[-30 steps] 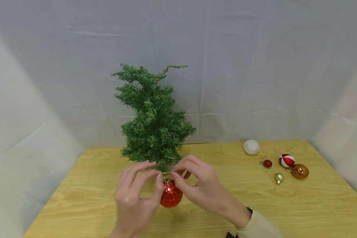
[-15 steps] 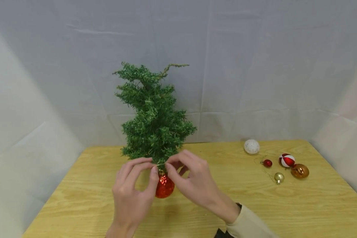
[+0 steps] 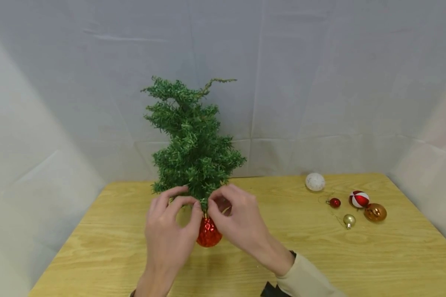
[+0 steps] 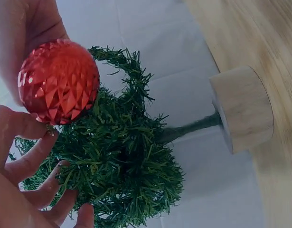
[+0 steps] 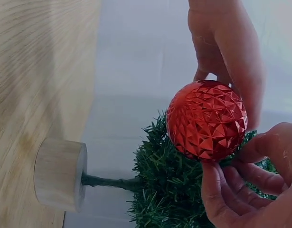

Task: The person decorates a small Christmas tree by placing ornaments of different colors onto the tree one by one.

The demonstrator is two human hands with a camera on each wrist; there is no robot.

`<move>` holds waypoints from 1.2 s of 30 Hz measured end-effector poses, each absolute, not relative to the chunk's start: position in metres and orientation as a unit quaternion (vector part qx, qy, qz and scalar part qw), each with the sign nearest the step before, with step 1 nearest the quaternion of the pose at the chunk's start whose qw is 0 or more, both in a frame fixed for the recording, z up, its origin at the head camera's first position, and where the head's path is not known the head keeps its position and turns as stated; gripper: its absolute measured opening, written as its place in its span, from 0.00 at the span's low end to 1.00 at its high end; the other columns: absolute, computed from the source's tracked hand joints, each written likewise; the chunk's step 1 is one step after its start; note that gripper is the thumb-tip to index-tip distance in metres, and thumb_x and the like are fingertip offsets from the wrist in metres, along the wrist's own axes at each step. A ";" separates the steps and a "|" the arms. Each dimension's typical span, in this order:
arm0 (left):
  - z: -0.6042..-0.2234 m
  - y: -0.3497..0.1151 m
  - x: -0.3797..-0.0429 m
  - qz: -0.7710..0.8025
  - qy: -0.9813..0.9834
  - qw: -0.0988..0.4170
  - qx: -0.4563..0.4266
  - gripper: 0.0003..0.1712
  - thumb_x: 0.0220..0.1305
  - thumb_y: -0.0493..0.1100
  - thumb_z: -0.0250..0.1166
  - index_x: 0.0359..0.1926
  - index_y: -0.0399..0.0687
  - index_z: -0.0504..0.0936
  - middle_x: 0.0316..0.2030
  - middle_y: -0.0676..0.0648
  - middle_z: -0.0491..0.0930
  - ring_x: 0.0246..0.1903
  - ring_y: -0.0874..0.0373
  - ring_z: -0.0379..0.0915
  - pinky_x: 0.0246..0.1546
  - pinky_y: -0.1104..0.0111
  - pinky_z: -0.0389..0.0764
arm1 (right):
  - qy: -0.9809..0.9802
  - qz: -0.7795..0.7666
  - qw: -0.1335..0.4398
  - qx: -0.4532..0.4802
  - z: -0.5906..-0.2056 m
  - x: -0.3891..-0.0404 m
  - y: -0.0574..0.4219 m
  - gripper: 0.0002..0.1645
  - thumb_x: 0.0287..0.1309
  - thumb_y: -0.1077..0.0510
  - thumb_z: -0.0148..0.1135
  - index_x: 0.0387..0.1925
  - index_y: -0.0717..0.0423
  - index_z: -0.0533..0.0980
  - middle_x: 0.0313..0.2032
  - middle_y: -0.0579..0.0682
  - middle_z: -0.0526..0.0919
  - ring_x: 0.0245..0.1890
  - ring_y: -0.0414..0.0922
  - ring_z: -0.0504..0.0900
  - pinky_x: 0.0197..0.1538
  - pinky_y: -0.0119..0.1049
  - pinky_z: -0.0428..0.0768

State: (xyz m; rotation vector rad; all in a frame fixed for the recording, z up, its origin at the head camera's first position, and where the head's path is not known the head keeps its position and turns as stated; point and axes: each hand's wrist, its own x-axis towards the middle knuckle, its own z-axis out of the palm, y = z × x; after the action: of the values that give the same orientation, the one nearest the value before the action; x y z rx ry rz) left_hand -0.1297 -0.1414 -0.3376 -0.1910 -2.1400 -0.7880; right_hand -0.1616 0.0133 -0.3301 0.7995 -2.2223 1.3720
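Observation:
A shiny red Christmas bauble [image 3: 209,233] with a faceted surface hangs just below both hands, in front of the tree's lowest branches. My left hand [image 3: 171,231] pinches its hanging string between thumb and index finger, the other fingers spread toward the needles. From the other side my right hand [image 3: 239,218] pinches the same string, fingers curled. The fingertips hide most of the string. Behind them stands a small artificial Christmas tree [image 3: 193,152]; the left wrist view shows its thin trunk [image 4: 195,128] and round wooden base [image 4: 245,109]. The bauble overlaps the green branches in both wrist views.
Several other baubles lie at the right of the wooden table [image 3: 96,239]: a white one [image 3: 315,182], a small red one [image 3: 334,202], a red-and-white one [image 3: 359,199], a copper one [image 3: 375,212] and a small gold one [image 3: 349,220]. A pale cloth backdrop [image 3: 301,82] rises behind.
Both hands have carried the red bauble up and toward the tree's lower branches. The string, stretched visibly between the fingertips earlier, is now mostly hidden, with the hands closer together.

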 end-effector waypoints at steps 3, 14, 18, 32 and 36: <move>-0.339 -0.143 -0.129 -0.297 -0.861 0.405 -0.079 0.02 0.53 0.35 0.73 0.28 0.46 0.88 0.48 0.43 0.86 0.51 0.42 0.78 0.51 0.46 0.78 | -0.807 0.478 0.193 0.287 -0.332 -0.162 0.014 0.05 0.61 0.66 0.63 0.33 0.56 0.83 0.31 0.47 0.85 0.27 0.36 0.83 0.30 0.23 0.82; -0.347 -0.153 -0.125 -0.205 -0.875 0.417 -0.138 0.04 0.50 0.38 0.73 0.30 0.46 0.87 0.51 0.42 0.86 0.51 0.41 0.80 0.42 0.51 0.79 | -0.820 0.452 0.159 0.313 -0.339 -0.157 0.018 0.05 0.59 0.66 0.63 0.33 0.55 0.84 0.32 0.48 0.85 0.28 0.37 0.83 0.31 0.27 0.83; -0.349 -0.157 -0.127 -0.188 -0.867 0.434 -0.156 0.05 0.52 0.39 0.73 0.33 0.46 0.88 0.50 0.41 0.86 0.49 0.40 0.81 0.43 0.48 0.80 | -0.817 0.455 0.161 0.317 -0.339 -0.157 0.018 0.05 0.61 0.65 0.64 0.34 0.54 0.84 0.33 0.48 0.85 0.30 0.37 0.83 0.31 0.26 0.83; -0.353 -0.192 -0.144 -0.272 -0.775 0.543 -0.171 0.20 0.62 0.47 0.66 0.47 0.37 0.88 0.51 0.34 0.84 0.48 0.36 0.79 0.54 0.68 0.71 | -0.801 0.419 0.260 0.339 -0.337 -0.158 0.074 0.09 0.58 0.68 0.67 0.39 0.55 0.83 0.36 0.46 0.86 0.35 0.38 0.84 0.32 0.28 0.84; -0.355 -0.199 -0.144 -0.298 -0.805 0.494 -0.136 0.25 0.58 0.46 0.71 0.55 0.38 0.85 0.56 0.34 0.81 0.54 0.37 0.76 0.55 0.66 0.70 | -0.802 0.401 0.297 0.328 -0.336 -0.163 0.099 0.11 0.56 0.69 0.68 0.41 0.55 0.83 0.37 0.46 0.87 0.37 0.39 0.84 0.33 0.30 0.85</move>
State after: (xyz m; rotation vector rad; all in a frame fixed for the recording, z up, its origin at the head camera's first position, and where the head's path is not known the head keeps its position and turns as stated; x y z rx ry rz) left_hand -0.1440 -0.1993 -0.3553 -0.3288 -1.9526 -0.7217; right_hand -0.1626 0.0991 -0.3358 0.8717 -2.1330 1.0649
